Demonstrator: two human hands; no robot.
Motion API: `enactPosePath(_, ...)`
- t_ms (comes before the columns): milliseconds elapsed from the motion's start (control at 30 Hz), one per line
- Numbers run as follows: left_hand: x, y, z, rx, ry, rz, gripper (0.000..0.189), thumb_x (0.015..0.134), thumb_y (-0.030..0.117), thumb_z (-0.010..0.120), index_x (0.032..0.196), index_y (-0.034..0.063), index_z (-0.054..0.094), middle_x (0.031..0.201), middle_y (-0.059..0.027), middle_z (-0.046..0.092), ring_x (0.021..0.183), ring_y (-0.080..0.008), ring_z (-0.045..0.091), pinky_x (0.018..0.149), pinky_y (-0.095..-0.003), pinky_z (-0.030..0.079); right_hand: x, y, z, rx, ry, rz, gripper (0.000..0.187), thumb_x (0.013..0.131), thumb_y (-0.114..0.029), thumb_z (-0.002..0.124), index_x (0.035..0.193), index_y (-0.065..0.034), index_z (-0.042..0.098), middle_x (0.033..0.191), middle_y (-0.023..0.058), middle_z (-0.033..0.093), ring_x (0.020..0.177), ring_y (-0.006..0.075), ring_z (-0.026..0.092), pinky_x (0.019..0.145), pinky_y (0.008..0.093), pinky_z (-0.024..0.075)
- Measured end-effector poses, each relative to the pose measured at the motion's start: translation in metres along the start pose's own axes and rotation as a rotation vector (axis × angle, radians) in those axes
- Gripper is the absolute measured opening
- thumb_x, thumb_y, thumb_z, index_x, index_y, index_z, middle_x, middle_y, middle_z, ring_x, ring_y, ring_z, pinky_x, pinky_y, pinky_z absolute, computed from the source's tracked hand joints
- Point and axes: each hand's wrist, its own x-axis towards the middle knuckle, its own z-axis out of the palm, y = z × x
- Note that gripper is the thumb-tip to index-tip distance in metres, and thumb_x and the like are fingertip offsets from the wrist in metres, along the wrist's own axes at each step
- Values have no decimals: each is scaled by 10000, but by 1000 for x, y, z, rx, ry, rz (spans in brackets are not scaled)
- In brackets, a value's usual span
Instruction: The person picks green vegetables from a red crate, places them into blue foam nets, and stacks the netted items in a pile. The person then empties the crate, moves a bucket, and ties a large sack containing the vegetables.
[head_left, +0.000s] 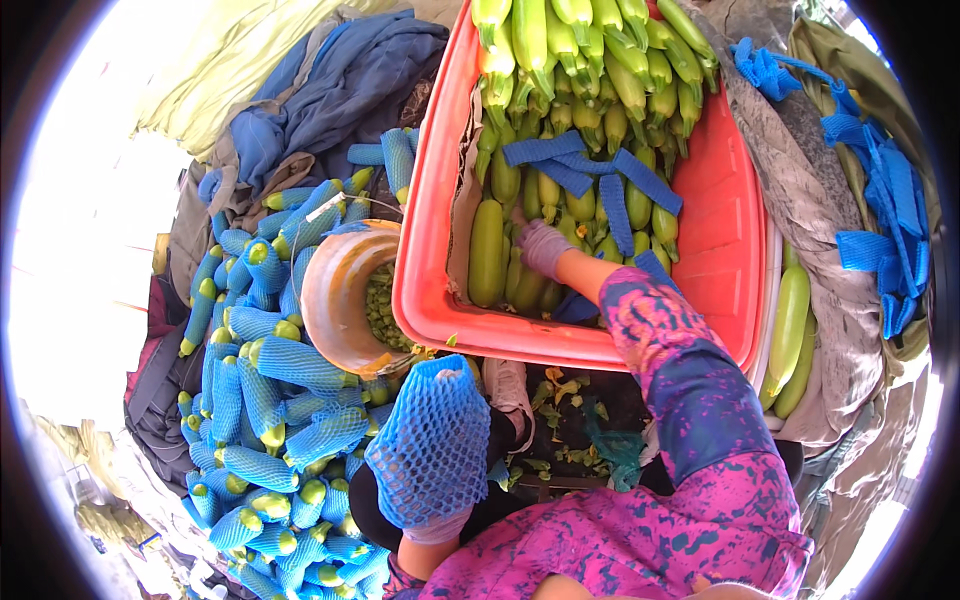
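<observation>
A blue foam net sleeve (431, 442) is pulled over my left hand (439, 529), which wears a thin glove and holds the net stretched wide in front of my lap. The fingers show only faintly through the mesh. My right hand (544, 247), also gloved, reaches down into a red plastic crate (720, 225) and touches the pale green zucchini (487, 251) there. Its fingertips are partly hidden, so a firm grip cannot be made out. Several flat blue net sleeves (616, 214) lie on the zucchini around this hand.
Zucchini in blue nets (300, 364) are heaped at the left. Beside the crate stands a dirty white bucket (341, 292) with green trimmings in it. More flat sleeves (892, 210) hang at the right, near loose zucchini (791, 322). Plant scraps (559, 390) litter the floor by a shoe (510, 390).
</observation>
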Motion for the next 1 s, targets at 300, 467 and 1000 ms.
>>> enactPosePath(300,3,-9,29,-908,-64,-257,236,909,213,624,1099,78,592,1014,-47,655,977,-231,625,863,-357,487,-260,55,-182,274,714,181,516,605,-127,776,1094,-263,683,1138,-16,623,1224,240,521,1063,518,319)
enactPosePath(467,-37,26,59,-194,51,190,518,1044,413,424,1405,43,409,1136,-92,642,1006,-208,646,878,-318,535,-314,-66,-250,357,900,-129,571,821,-161,682,1371,-209,537,1407,90,516,1380,302,420,1173,475,256)
enactPosePath(1000,-154,-62,-10,-161,26,37,290,896,203,551,1082,-17,519,1173,-195,553,1236,-351,493,1135,-514,303,-153,-209,-198,1521,107,274,645,878,-448,673,1303,10,515,1134,226,655,1064,343,637,923,386,484)
